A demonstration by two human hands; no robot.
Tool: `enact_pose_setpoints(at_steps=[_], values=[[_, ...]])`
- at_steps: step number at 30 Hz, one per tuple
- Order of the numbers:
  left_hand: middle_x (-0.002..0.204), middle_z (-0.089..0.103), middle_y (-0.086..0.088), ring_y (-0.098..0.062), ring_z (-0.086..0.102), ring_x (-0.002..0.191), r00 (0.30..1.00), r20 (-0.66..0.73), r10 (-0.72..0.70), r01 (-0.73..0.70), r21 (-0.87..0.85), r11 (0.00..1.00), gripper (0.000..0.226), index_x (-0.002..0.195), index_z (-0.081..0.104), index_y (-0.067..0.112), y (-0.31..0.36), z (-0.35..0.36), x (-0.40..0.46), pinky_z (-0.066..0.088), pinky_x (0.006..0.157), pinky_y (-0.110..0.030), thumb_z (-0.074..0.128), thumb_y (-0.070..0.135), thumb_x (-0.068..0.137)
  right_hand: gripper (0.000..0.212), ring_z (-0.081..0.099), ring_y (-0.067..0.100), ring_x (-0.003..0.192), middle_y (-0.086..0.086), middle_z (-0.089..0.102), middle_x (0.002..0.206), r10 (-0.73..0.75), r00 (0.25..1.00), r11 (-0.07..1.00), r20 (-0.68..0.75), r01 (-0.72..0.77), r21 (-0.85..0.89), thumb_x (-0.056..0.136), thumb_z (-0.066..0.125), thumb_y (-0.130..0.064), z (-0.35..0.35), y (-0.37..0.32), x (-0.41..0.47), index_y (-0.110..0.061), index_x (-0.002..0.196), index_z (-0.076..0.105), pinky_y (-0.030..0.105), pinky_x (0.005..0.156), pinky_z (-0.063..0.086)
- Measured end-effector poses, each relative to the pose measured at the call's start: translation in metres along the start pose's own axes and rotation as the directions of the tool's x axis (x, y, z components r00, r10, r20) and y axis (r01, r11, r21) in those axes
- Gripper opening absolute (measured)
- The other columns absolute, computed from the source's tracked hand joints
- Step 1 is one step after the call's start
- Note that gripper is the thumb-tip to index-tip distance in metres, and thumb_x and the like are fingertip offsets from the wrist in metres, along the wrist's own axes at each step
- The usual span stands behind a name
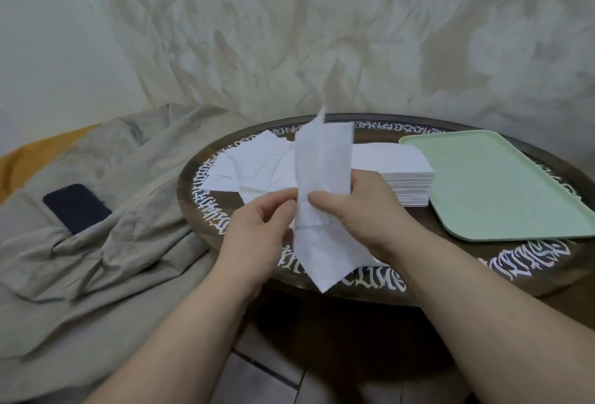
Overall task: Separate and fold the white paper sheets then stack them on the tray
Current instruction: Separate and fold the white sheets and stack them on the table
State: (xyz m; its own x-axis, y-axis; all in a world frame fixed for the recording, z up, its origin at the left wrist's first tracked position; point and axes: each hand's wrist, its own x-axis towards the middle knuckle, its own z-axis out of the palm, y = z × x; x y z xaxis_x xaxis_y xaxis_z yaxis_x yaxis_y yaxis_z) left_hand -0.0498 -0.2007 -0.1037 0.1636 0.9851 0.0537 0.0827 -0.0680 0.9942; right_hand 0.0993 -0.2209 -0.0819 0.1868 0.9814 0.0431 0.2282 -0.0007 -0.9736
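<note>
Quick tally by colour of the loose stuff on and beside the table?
White: 3, sheet in hands, loose sheets, neat stack
Green: 1, tray
Dark: 1, phone
Beige: 1, cloth
Total: 6

Two hands: left hand [257,223], right hand [357,213]. One held paper sheet [322,162]. One paper stack [402,178] left of one green tray [502,184]. One phone [77,207].

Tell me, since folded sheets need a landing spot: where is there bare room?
The green tray is bare across its whole surface. Left of it, the neat stack and loose sheets crowd the round table.
</note>
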Motion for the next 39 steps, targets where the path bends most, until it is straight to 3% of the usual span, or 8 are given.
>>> enact_pose_setpoints(at_steps=[6, 11, 15, 21, 27, 31, 35, 39], values=[[0.099, 0.076, -0.01, -0.02, 0.073, 0.089, 0.989, 0.097, -0.113, 0.133, -0.235, 0.963, 0.02, 0.111, 0.069, 0.005, -0.003, 0.0, 0.012, 0.058, 0.072, -0.027, 0.054, 0.012, 0.098, 0.037, 0.066, 0.027, 0.088, 0.018, 0.071, 0.101, 0.069, 0.99, 0.986, 0.12, -0.086, 0.145, 0.099, 0.049, -0.029, 0.006, 0.006, 0.009, 0.004, 0.1, 0.066, 0.046, 0.091, 0.051], [0.113, 0.071, -0.019, -0.037, 0.068, 0.106, 0.97, 0.169, -0.176, 0.22, -0.296, 0.929, 0.061, 0.123, 0.061, 0.001, -0.007, -0.011, 0.019, 0.053, 0.093, -0.05, 0.072, 0.044, 0.082, 0.035, 0.067, 0.033, 0.099, 0.016, 0.073, 0.1, 0.065, 0.985, 0.992, 0.158, -0.081, 0.097, 0.096, 0.056, -0.024, 0.011, 0.011, 0.013, 0.009, 0.095, 0.067, 0.052, 0.098, 0.049], [0.101, 0.075, -0.013, -0.033, 0.072, 0.096, 0.978, 0.095, -0.185, 0.2, -0.182, 0.963, 0.021, 0.11, 0.068, 0.005, -0.007, -0.014, 0.018, 0.056, 0.089, -0.049, 0.063, 0.016, 0.093, 0.031, 0.068, 0.034, 0.095, 0.019, 0.072, 0.096, 0.029, 0.984, 0.999, 0.173, -0.034, 0.023, 0.093, 0.061, -0.025, 0.016, 0.015, 0.012, 0.003, 0.086, 0.07, 0.054, 0.095, 0.05], [0.095, 0.075, -0.017, -0.039, 0.07, 0.096, 0.981, -0.003, -0.193, 0.191, -0.139, 0.972, 0.021, 0.097, 0.069, -0.001, -0.005, -0.016, 0.018, 0.055, 0.089, -0.056, 0.057, 0.017, 0.098, 0.025, 0.056, 0.019, 0.068, 0.028, 0.065, 0.083, -0.051, 0.998, 0.998, -0.04, 0.053, 0.044, 0.084, 0.069, -0.016, 0.017, 0.015, 0.015, 0.007, 0.076, 0.063, 0.039, 0.068, 0.048], [0.096, 0.07, -0.026, -0.032, 0.065, 0.082, 0.972, -0.212, -0.096, 0.059, -0.174, 0.983, 0.031, 0.078, 0.062, 0.011, 0.003, -0.019, 0.016, 0.051, 0.084, -0.064, 0.064, 0.042, 0.08, 0.028, 0.038, 0.014, 0.06, -0.002, 0.043, 0.061, -0.204, 0.918, 0.977, -0.341, 0.171, -0.123, 0.077, 0.065, -0.011, -0.001, 0.006, 0.015, -0.015, 0.059, 0.043, 0.03, 0.058, 0.031], [0.093, 0.073, -0.019, -0.041, 0.069, 0.09, 0.979, -0.179, -0.096, 0.056, -0.217, 0.975, 0.027, 0.079, 0.064, 0.011, 0.005, -0.012, 0.012, 0.052, 0.085, -0.062, 0.066, 0.038, 0.083, 0.029, 0.038, 0.004, 0.053, -0.011, 0.046, 0.056, -0.217, 0.964, 0.952, -0.153, 0.175, -0.253, 0.074, 0.067, -0.012, 0.014, 0.004, 0.006, -0.019, 0.058, 0.044, 0.023, 0.054, 0.032], [0.104, 0.068, -0.03, -0.05, 0.063, 0.102, 0.993, -0.072, -0.092, 0.069, -0.283, 0.957, 0.044, 0.101, 0.065, -0.003, 0.008, -0.005, 0.005, 0.049, 0.091, -0.066, 0.065, 0.037, 0.081, 0.011, 0.058, 0.002, 0.078, -0.011, 0.064, 0.085, -0.197, 0.976, 0.942, 0.091, 0.214, -0.258, 0.079, 0.072, -0.031, 0.028, 0.005, 0.0, -0.026, 0.073, 0.064, 0.021, 0.071, 0.042], [0.111, 0.063, -0.035, -0.046, 0.066, 0.1, 0.991, -0.033, -0.129, 0.108, -0.36, 0.927, 0.047, 0.111, 0.06, -0.011, 0.009, -0.007, 0.004, 0.047, 0.096, -0.063, 0.063, 0.032, 0.092, 0.005, 0.059, 0.0, 0.091, -0.012, 0.064, 0.092, -0.207, 0.972, 0.942, 0.112, 0.229, -0.247, 0.083, 0.068, -0.031, 0.025, 0.006, 0.001, -0.03, 0.077, 0.068, 0.019, 0.078, 0.045]])
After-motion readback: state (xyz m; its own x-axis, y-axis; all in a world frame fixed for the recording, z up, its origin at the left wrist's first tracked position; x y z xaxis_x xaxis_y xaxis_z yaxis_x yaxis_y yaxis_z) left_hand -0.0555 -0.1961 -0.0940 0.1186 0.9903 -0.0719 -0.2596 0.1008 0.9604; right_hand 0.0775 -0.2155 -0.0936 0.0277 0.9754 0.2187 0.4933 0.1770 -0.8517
